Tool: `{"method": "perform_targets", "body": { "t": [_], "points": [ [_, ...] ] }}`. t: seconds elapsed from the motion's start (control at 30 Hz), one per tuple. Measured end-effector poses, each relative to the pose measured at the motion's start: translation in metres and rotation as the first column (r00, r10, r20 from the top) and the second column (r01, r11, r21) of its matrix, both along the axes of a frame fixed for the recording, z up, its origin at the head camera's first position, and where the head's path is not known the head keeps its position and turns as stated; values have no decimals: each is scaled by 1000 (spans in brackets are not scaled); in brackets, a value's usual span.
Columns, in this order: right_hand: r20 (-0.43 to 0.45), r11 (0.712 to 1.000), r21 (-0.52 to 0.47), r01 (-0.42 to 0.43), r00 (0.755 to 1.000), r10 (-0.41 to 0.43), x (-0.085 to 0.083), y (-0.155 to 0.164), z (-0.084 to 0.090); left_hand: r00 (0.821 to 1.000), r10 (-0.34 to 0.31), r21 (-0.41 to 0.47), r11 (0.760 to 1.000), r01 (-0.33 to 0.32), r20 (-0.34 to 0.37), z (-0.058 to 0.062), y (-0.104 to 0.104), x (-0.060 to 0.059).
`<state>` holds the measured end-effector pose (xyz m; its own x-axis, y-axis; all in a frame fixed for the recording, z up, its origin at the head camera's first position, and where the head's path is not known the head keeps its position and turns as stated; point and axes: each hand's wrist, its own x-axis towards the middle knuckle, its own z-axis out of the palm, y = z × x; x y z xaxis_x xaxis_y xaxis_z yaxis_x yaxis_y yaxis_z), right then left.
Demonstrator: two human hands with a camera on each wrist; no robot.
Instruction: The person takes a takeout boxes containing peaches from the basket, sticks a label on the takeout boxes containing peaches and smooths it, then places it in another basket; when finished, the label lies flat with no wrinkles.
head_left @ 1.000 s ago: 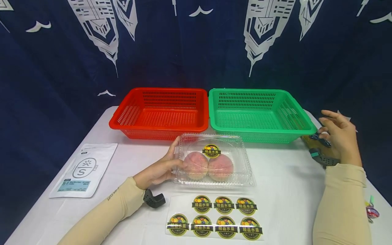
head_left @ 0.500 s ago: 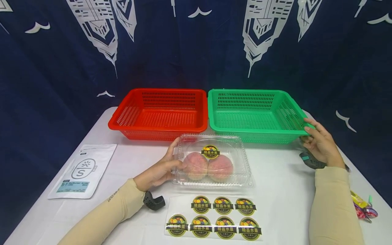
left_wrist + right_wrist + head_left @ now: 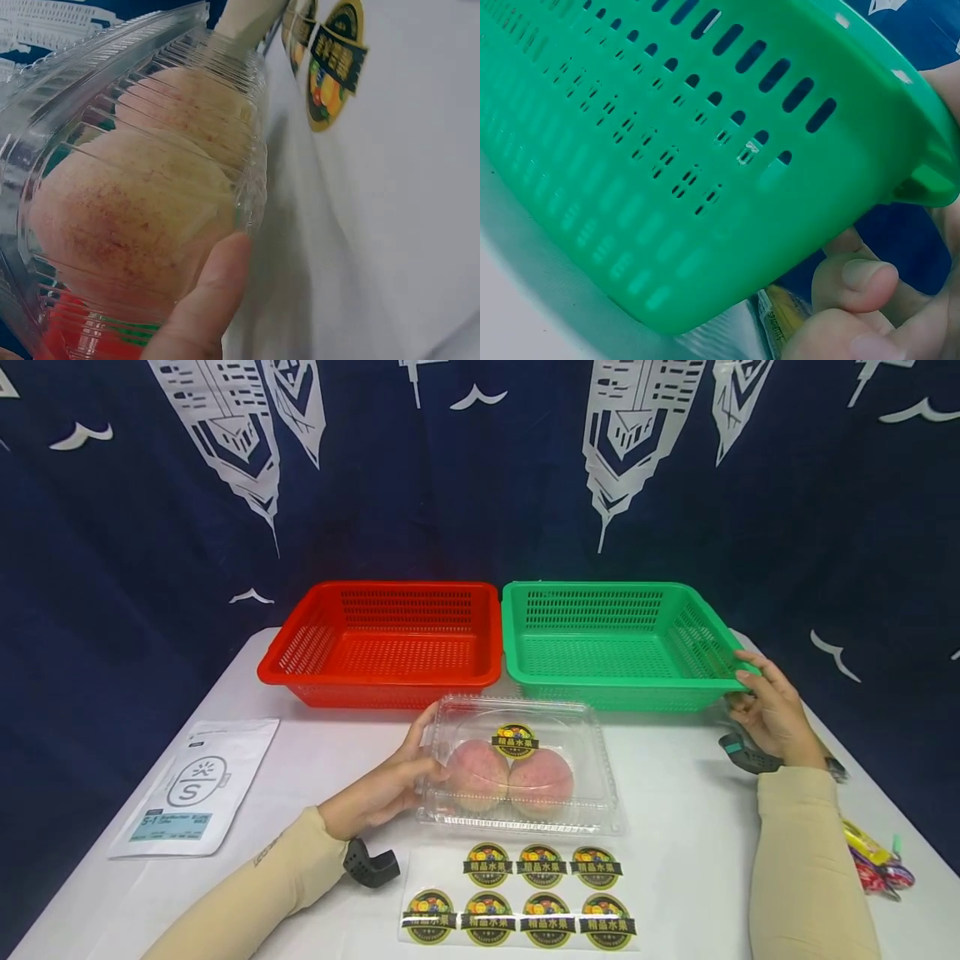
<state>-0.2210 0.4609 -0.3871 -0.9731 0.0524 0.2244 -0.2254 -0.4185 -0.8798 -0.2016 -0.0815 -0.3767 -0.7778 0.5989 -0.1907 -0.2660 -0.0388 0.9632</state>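
Note:
My left hand (image 3: 386, 787) holds the left side of a clear plastic clamshell box (image 3: 592, 760). Two pink peaches (image 3: 477, 774) sit inside, and a round black-and-gold fruit sticker (image 3: 515, 741) is on the lid. In the left wrist view the thumb (image 3: 206, 300) presses the box wall beside a peach (image 3: 127, 225). At the right, my right hand (image 3: 776, 714) grips the front right corner of the green basket (image 3: 622, 691). The right wrist view has some fingers (image 3: 855, 281) curled below the basket rim (image 3: 934, 142); part of that hand is cut off.
A red basket (image 3: 382, 681) stands left of the green one. A sheet of stickers (image 3: 517, 897) lies in front of the box. A white pouch (image 3: 198, 785) lies at the left, and small colourful wrapped items (image 3: 877, 864) at the right edge.
My right hand has come left from beyond the green basket onto its right corner. My left hand stays on the box. The head view has shifted slightly.

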Motion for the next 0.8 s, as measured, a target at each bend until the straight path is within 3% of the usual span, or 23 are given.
{"method": "perform_targets", "body": {
  "t": [0.4,0.8],
  "points": [
    [17,998,34,43,999,-44,1,-3,0,998,-35,28,999,37,-51,27,-3,12],
    [25,998,34,59,998,-60,0,-5,-1,989,-67,-6,998,67,-131,52,-5,11]
  ]
}}
